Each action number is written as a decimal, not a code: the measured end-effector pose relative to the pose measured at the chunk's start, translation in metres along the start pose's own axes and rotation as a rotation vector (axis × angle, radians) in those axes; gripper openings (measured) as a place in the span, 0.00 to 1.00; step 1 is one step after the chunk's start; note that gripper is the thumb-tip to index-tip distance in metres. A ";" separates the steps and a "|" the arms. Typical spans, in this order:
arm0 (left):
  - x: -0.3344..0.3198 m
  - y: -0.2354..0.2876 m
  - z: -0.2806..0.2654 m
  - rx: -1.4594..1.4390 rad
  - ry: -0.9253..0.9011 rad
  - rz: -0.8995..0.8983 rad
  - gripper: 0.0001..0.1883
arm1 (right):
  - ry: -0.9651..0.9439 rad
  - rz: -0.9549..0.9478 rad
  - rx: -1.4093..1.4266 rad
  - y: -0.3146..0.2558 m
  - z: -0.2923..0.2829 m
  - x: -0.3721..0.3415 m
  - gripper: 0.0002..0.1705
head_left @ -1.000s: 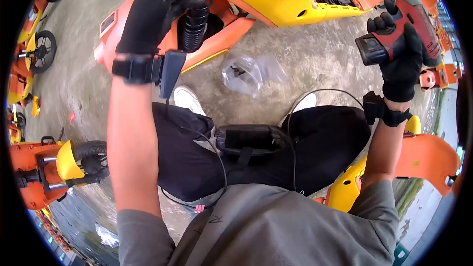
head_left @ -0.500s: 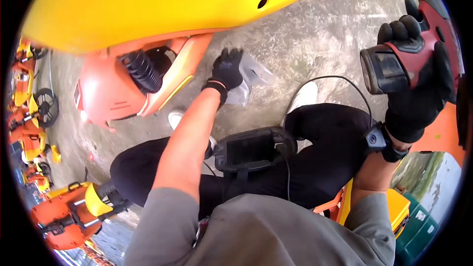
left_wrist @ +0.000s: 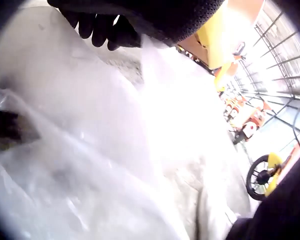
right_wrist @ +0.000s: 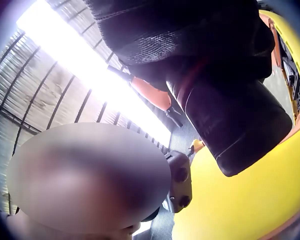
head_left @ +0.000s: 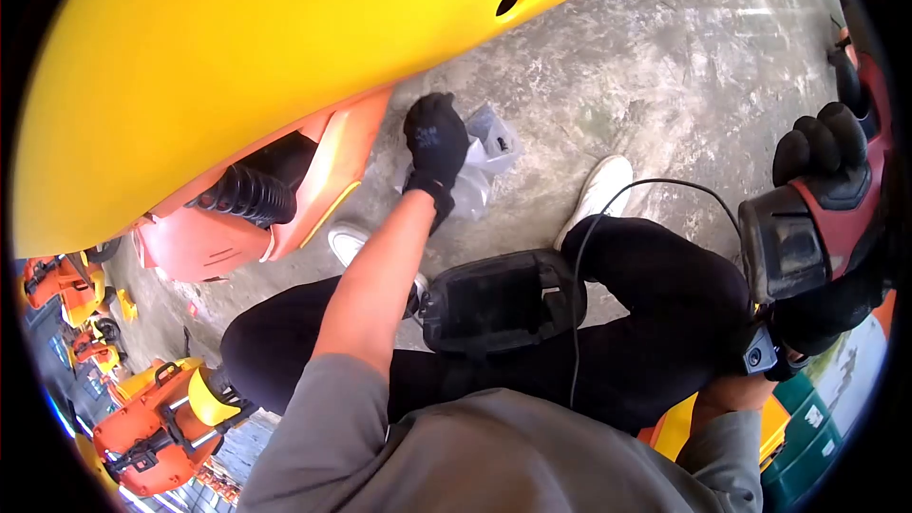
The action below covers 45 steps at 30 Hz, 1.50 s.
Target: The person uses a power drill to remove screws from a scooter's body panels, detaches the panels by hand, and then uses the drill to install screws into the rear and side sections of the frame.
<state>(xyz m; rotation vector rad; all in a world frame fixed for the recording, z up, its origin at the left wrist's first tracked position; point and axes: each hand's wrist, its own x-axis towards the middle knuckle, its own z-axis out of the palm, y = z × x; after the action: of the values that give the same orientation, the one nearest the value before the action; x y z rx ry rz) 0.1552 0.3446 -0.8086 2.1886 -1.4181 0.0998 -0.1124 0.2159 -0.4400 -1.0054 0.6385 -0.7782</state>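
In the head view, my gloved left hand [head_left: 437, 144] is low over the concrete, its fingers curled at the edge of a clear plastic bag [head_left: 470, 192]. Small dark pieces [head_left: 502, 143] show inside the bag. The left wrist view has the bag [left_wrist: 90, 110] filling much of the picture, its plastic drawn up to the glove [left_wrist: 155, 20]; the pinch itself is hidden. Far to the right, my gloved right hand [head_left: 822, 147] grips a red and black power tool [head_left: 841, 214], cut off by the view's edge. Its dark battery end [right_wrist: 240, 130] shows below the glove in the right wrist view.
A large yellow body panel [head_left: 256, 57] spans the upper left, with an orange part [head_left: 214, 237] and a black coil spring [head_left: 249, 195] under it. A black cable [head_left: 655, 182] loops over my knee. An orange and yellow vehicle [head_left: 147, 427] stands lower left.
My left hand left the spring area, reached down to the bag, and its spread fingers have curled. The right hand with the tool moved outward and lower in view; the yellow panel now fills more of it.
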 end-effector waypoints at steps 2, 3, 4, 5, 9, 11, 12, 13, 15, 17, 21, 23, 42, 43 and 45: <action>0.002 -0.015 0.002 0.031 -0.034 -0.011 0.08 | -0.007 0.006 -0.003 0.000 0.001 0.002 0.44; -0.012 -0.027 0.008 0.084 -0.445 -0.033 0.09 | -0.004 0.014 -0.007 0.001 0.004 0.002 0.44; -0.025 -0.036 0.010 0.138 -0.858 -0.057 0.09 | 0.003 0.018 -0.012 0.004 0.007 0.002 0.44; -0.036 -0.037 0.002 0.112 -0.781 -0.095 0.09 | 0.002 0.021 -0.020 0.007 0.010 0.004 0.44; -0.051 -0.033 -0.007 0.102 -0.746 -0.280 0.09 | -0.006 0.034 -0.033 0.011 0.015 0.006 0.45; -0.050 -0.027 -0.001 0.112 -0.588 -0.268 0.08 | -0.017 0.038 -0.046 0.012 0.019 0.008 0.45; -0.047 -0.026 0.004 0.117 -0.580 -0.273 0.08 | -0.016 0.040 -0.053 0.013 0.021 0.009 0.45; -0.042 -0.026 0.010 0.128 -0.551 -0.174 0.09 | -0.017 0.041 -0.057 0.015 0.023 0.010 0.45; -0.035 -0.020 0.014 0.149 -0.552 -0.094 0.13 | -0.019 0.043 -0.065 0.017 0.026 0.011 0.45; -0.034 -0.023 0.025 0.144 -0.541 -0.101 0.13 | -0.024 0.041 -0.077 0.019 0.030 0.012 0.45; -0.052 -0.037 0.042 0.124 -0.391 -0.026 0.08 | -0.045 0.052 -0.098 0.014 0.032 0.017 0.46; -0.046 -0.029 0.035 0.205 -0.455 -0.023 0.05 | -0.036 0.054 -0.094 0.015 0.034 0.018 0.46; 0.024 0.068 -0.206 -0.597 -0.168 -0.016 0.02 | -0.361 0.104 -0.106 0.025 0.096 -0.033 0.46; 0.027 0.071 -0.237 -0.644 -0.118 -0.015 0.02 | -0.366 0.093 -0.123 0.025 0.103 -0.036 0.46; 0.030 0.070 -0.294 -0.866 -0.100 -0.125 0.03 | -0.443 0.123 -0.100 0.026 0.125 -0.043 0.45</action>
<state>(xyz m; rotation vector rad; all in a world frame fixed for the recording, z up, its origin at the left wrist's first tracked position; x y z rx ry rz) 0.1716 0.4341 -0.5188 1.5488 -1.0718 -0.5710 -0.0338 0.3201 -0.4082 -1.1731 0.3531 -0.3982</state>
